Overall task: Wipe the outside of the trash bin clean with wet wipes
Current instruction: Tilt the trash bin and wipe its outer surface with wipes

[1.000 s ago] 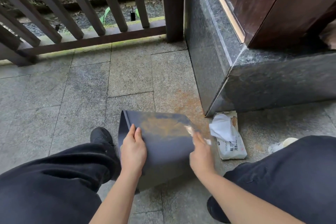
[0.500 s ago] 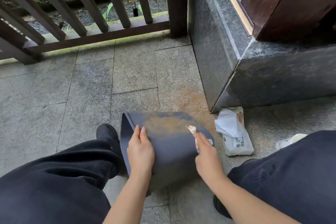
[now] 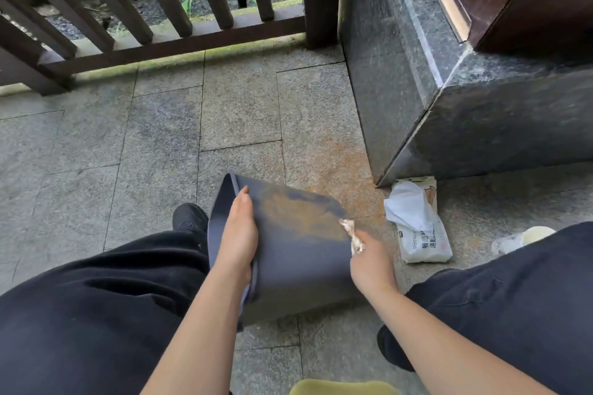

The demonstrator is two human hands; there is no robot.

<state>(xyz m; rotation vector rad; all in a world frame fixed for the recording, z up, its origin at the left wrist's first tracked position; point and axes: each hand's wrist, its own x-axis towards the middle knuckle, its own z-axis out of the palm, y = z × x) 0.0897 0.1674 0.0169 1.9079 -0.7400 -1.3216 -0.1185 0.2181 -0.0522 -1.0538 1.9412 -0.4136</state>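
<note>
Low in the middle of the frame, the dark trash bin (image 3: 288, 253) lies tipped on the stone floor (image 3: 160, 144), an orange-brown smear across its upper side. The left hand (image 3: 239, 234) rests flat on it, fingers straight, steadying. The right hand (image 3: 369, 261) pinches a soiled wet wipe (image 3: 351, 232) at the bin's right edge. The bin looks light, stiff and smooth, likely to slide, so bracing near the rim seems wise.

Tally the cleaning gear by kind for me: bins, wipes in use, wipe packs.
Trash bin: 1, lying on its side, steadied by the left hand, orange dirt on its upper side
Used wipe: 1, crumpled in the right hand, at the bin's right edge
Wipe pack: 1, on the floor, a fresh wipe sticking out
Total: 3
</note>
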